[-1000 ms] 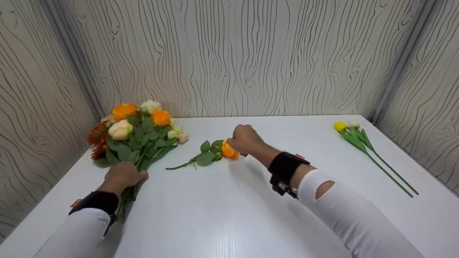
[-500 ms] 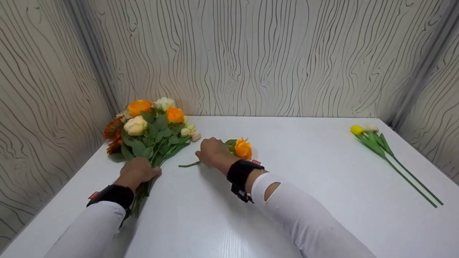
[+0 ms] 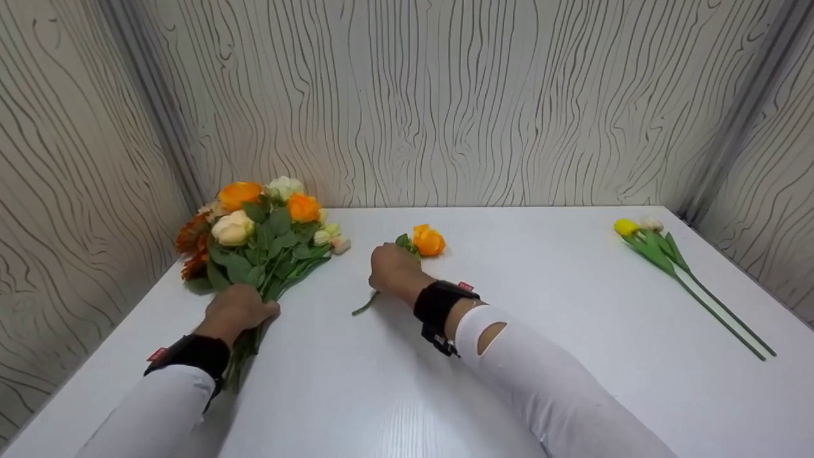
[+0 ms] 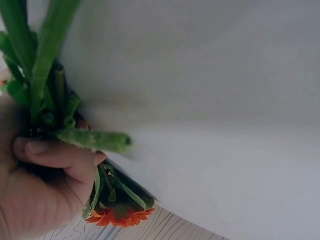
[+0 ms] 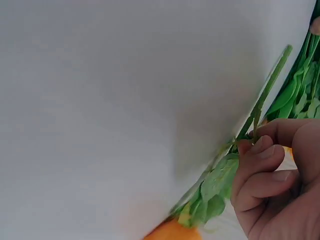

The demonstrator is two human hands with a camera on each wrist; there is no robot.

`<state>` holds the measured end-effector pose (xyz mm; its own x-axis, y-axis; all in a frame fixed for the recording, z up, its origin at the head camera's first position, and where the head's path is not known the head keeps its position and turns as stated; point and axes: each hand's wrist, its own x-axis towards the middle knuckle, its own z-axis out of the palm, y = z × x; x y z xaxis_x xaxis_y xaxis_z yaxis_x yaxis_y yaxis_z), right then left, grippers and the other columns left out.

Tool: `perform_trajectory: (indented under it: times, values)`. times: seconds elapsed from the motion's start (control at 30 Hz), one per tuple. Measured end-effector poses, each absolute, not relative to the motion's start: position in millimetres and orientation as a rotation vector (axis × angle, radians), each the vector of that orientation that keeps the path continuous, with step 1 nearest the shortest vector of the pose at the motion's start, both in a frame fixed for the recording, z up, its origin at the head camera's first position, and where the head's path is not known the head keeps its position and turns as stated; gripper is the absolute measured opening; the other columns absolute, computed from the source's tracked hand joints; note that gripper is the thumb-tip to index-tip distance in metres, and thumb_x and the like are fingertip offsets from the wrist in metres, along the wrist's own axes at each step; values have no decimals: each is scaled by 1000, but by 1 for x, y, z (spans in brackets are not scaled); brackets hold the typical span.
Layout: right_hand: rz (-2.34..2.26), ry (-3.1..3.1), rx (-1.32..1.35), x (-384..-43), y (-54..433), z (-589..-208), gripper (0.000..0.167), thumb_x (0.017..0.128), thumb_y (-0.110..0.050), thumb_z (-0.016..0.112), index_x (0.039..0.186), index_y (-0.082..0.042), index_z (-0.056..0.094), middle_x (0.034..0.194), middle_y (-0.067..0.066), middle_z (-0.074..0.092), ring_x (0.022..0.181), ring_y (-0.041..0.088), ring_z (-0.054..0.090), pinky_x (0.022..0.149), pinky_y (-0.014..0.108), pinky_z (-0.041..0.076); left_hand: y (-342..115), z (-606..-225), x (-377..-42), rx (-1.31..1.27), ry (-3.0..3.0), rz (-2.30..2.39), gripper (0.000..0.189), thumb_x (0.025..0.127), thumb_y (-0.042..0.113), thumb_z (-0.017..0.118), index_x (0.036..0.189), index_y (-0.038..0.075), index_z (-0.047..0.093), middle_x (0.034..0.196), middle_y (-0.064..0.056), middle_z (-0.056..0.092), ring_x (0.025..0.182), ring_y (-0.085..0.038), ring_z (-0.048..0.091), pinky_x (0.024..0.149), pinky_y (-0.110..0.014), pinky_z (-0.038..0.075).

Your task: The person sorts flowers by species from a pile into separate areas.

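Observation:
At the left of the head view, my left hand (image 3: 236, 310) grips the gathered stems of a bouquet (image 3: 270, 238) of orange, cream, white and rust-coloured blooms. In the left wrist view the fingers wrap round the green stems (image 4: 50, 75), their cut ends poking past the thumb. Near the middle of the table, my right hand (image 3: 395, 270) pinches the stem of a single orange flower (image 3: 429, 240). Its bloom points to the back right and the stem end sticks out below the hand. In the right wrist view, thumb and fingertips close on that green stem (image 5: 267, 87).
Two tulips, one yellow (image 3: 626, 227) and one whitish (image 3: 651, 223), lie on the right side of the white table (image 3: 540, 254). Wood-grain patterned panels (image 3: 407, 102) stand along the back and both sides.
My right hand has moved left from the orange bloom to its stem and taken hold of it. The flower has turned, bloom swung toward the back. The left hand keeps its grip on the bouquet.

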<state>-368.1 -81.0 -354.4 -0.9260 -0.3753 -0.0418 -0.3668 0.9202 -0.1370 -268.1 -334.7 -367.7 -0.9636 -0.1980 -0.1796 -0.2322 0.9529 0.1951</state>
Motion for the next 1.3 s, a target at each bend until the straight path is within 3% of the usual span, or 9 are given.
perform_trajectory:
  times: [0.2,0.43,0.7,0.9,1.3]
  values:
    - [-228,3051,-470,-383,-36,-347,11,91,-17,67,85,-9,68,83,2,60,72,18,54,61,30,48,-334,-368,-266,-342,2944,343,43,90,37,56,84,-5,64,78,-13,55,69,-25,53,61,-36,47]
    - [-215,3101,-445,-402,26,-338,3,89,-10,64,87,-7,64,83,6,62,72,20,55,62,30,49,-336,-370,-270,-332,2937,334,48,92,38,56,92,-9,65,83,-15,58,73,-26,54,65,-38,49]
    - [-315,3114,-394,-411,97,-325,13,84,-6,61,71,-7,57,66,6,60,53,16,59,44,24,45,-341,-370,-271,-279,2926,309,50,92,38,54,98,-11,65,86,-17,62,73,-27,56,67,-40,49]
    - [-414,3089,-253,-414,144,-320,9,84,-3,54,76,-4,55,60,9,59,42,15,57,39,24,45,-342,-370,-269,-266,2933,331,49,92,37,55,98,-11,64,85,-17,61,71,-27,55,64,-39,48]
    - [-660,2903,9,-411,222,-326,10,89,-8,54,85,1,54,57,6,57,43,12,59,46,26,53,-341,-369,-271,-242,2935,303,51,92,39,56,98,-11,64,83,-16,60,71,-27,55,64,-39,49]
